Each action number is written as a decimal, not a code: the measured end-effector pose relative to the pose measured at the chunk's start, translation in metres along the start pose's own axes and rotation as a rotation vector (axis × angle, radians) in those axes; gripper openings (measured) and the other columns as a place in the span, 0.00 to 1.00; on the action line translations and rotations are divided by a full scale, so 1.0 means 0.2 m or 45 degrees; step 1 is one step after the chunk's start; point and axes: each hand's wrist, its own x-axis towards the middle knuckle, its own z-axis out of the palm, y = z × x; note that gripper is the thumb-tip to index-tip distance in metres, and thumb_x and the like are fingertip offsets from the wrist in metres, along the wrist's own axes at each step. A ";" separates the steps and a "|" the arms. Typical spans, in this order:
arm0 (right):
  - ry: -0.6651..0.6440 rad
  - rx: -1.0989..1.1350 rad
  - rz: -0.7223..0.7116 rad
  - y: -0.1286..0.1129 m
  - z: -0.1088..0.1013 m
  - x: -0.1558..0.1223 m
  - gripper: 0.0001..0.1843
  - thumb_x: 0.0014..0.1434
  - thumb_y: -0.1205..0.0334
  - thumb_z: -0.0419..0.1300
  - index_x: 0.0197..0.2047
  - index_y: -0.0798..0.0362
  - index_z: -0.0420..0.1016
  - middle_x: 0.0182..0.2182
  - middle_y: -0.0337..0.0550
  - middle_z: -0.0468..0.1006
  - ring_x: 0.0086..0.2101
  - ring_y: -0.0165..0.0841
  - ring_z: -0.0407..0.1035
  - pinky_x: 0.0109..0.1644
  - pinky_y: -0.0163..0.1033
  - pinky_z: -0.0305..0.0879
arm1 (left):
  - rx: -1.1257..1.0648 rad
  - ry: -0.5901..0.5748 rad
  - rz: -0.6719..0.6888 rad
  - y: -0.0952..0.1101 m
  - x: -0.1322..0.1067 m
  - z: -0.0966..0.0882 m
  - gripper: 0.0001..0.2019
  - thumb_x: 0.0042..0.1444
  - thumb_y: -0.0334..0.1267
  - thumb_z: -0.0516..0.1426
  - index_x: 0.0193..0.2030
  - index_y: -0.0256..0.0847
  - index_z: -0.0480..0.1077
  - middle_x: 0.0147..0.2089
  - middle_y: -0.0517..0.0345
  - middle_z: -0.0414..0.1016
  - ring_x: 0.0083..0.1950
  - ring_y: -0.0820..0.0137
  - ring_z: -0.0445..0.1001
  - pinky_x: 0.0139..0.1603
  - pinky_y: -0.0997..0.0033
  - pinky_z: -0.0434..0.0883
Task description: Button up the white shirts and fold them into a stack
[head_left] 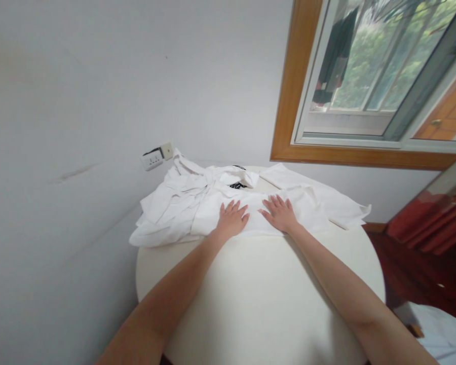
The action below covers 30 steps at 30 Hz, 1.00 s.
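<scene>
— Clothes on that table, are they? Where do they lie?

— White clothes [307, 203], on the far half of the round table [266, 314]. One piece is spread flat in the middle, and the rest is heaped toward the wall on the left.

— And the hands?

— Both are palm down on the flat piece, near its front hem. The left hand [232, 219] and right hand [279, 214] lie just beside each other, fingers spread, pressing and clasping nothing.

— How do the edges run?

— The heap spills over the table's left rim. A sleeve reaches the far right rim. The front hem lies straight across the tabletop, and the forearms stretch over the near half.

— Any room around it?

— On the left the rim sits close to the wall, with a socket [156, 156] just behind the heap. Dark red floor [410, 274] opens on the right, under the window [365, 91].
</scene>
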 end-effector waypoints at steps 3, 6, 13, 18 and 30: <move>-0.113 0.036 0.068 0.02 0.00 0.01 0.40 0.66 0.34 0.33 0.71 0.48 0.53 0.71 0.49 0.47 0.69 0.45 0.40 0.68 0.61 0.35 | 0.033 -0.030 0.029 0.01 0.00 -0.01 0.26 0.66 0.48 0.41 0.66 0.45 0.63 0.70 0.46 0.58 0.72 0.52 0.53 0.68 0.34 0.47; -0.147 0.051 0.098 0.02 0.02 -0.02 0.39 0.66 0.34 0.34 0.71 0.47 0.51 0.71 0.47 0.45 0.69 0.44 0.37 0.68 0.60 0.34 | 0.057 -0.057 0.049 0.03 -0.04 -0.02 0.26 0.67 0.48 0.40 0.67 0.45 0.61 0.70 0.45 0.57 0.72 0.52 0.53 0.67 0.33 0.47; -0.089 0.012 0.099 -0.01 0.05 -0.32 0.38 0.66 0.36 0.34 0.71 0.48 0.52 0.71 0.48 0.45 0.69 0.46 0.37 0.68 0.63 0.34 | 0.084 -0.058 0.127 0.12 -0.27 -0.08 0.26 0.68 0.48 0.39 0.68 0.47 0.60 0.71 0.48 0.57 0.71 0.53 0.54 0.67 0.36 0.52; -0.031 0.078 0.118 -0.02 0.03 -0.43 0.35 0.66 0.36 0.40 0.67 0.44 0.61 0.69 0.45 0.54 0.67 0.45 0.46 0.67 0.60 0.40 | 0.221 -0.163 0.206 0.16 -0.29 -0.23 0.21 0.65 0.46 0.48 0.61 0.44 0.66 0.60 0.45 0.71 0.59 0.53 0.68 0.52 0.50 0.68; 0.232 -0.217 0.067 0.18 -0.10 -0.14 0.20 0.68 0.50 0.48 0.44 0.52 0.77 0.42 0.51 0.77 0.47 0.44 0.66 0.49 0.45 0.55 | 0.403 -0.090 0.351 -0.28 0.06 -0.25 0.11 0.62 0.41 0.53 0.45 0.37 0.71 0.47 0.46 0.73 0.52 0.57 0.69 0.50 0.59 0.65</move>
